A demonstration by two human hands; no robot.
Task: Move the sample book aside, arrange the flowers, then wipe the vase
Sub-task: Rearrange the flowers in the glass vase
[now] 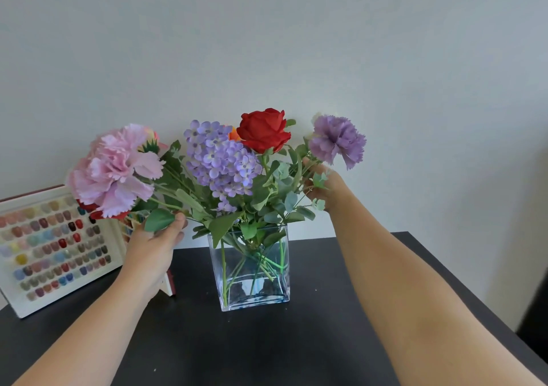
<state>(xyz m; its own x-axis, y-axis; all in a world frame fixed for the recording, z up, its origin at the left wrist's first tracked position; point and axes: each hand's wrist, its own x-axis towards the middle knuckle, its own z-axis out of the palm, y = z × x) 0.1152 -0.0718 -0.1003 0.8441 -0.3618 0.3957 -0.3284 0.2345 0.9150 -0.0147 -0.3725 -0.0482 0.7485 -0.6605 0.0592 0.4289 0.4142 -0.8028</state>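
A clear rectangular glass vase [253, 279] stands mid-table and holds a bunch of flowers: pink carnations [114, 172] leaning left, a purple hydrangea [221, 160], a red rose [263, 130] and a purple carnation [338, 139] leaning right. My left hand [157, 243] grips the stems under the pink carnations, beside a green leaf. My right hand [324, 187] holds the purple carnation's stem among small eucalyptus leaves. The sample book [53, 246], a white board of coloured nail swatches, stands propped open at the left.
The table [267, 344] is black and sits against a pale wall [267, 44]. Its right edge runs diagonally from the back right corner toward the lower right. A dark shape shows beyond that edge.
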